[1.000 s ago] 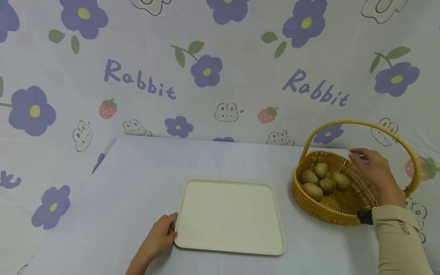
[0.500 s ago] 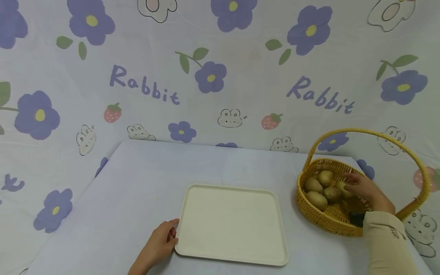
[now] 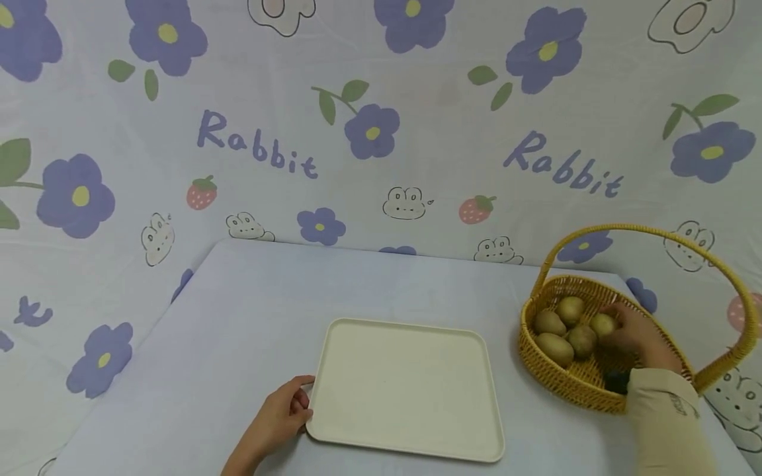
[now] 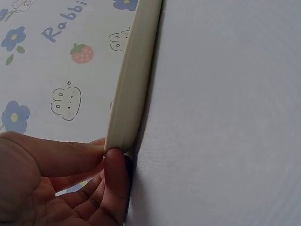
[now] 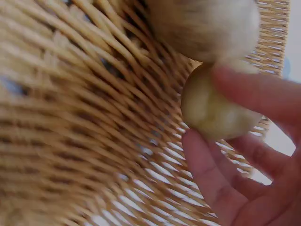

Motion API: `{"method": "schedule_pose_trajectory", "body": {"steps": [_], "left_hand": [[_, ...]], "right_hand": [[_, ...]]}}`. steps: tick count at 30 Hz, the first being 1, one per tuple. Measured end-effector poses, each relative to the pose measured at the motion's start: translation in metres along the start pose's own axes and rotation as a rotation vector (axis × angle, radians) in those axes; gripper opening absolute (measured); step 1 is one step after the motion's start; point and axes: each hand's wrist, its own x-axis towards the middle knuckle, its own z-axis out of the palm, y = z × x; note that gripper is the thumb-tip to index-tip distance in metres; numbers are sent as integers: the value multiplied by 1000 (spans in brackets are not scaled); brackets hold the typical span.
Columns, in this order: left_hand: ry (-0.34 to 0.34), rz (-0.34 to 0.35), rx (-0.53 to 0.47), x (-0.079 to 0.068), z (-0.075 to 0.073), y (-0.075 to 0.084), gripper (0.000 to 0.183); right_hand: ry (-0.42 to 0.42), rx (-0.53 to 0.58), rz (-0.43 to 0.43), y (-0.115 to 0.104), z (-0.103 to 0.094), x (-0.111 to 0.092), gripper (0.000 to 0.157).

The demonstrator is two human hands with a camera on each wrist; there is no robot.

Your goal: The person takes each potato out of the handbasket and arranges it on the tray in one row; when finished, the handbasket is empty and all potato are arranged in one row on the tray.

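Note:
A cream rectangular tray [image 3: 407, 390] lies on the white-covered table. My left hand [image 3: 276, 420] is at its near left side; in the left wrist view, thumb and a finger pinch the tray's rim [image 4: 129, 94] near a corner. To the right stands a yellow wicker basket [image 3: 571, 391] with several brownish kiwis [image 3: 553, 348] at its left end. My right hand [image 3: 639, 336] reaches inside and grips the rightmost kiwi [image 3: 604, 324]. In the right wrist view the thumb lies over this kiwi [image 5: 200, 106] and the fingers curl under it, with another kiwi [image 5: 211, 28] close beside.
The basket's tall handle [image 3: 643, 229] arches above my right forearm. Behind the table [image 3: 286, 284] hangs a white cloth [image 3: 440, 132] printed with flowers, rabbits and strawberries. Table surface shows between the tray and the basket.
My right hand has come down from above the basket's far side, moved left to the rightmost kiwi and taken hold of it. My left hand has stayed at the tray; the head view has shifted slightly.

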Motion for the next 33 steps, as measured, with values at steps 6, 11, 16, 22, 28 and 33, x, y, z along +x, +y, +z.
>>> {"method": "schedule_pose_trajectory", "body": {"steps": [6, 11, 16, 22, 28, 33], "left_hand": [[-30, -29, -106, 1, -2, -5, 49], [-50, -40, -132, 1, -4, -7, 48], [-65, -35, -148, 1, -4, -7, 47], [-78, -16, -145, 2, -6, -7, 47], [-104, -15, -177, 3, -6, -11, 47], [-113, -2, -202, 3, -9, -13, 48]], "right_hand": [[-54, 83, -62, -49, -35, -13, 64], [-21, 237, -215, -105, -33, -23, 61], [5, 386, -310, -165, 14, -14, 58], [3, 536, -309, -249, 109, 17, 57], [-42, 595, -214, -314, 183, 40, 53], [-51, 576, -235, -341, 214, 50, 49]]}}
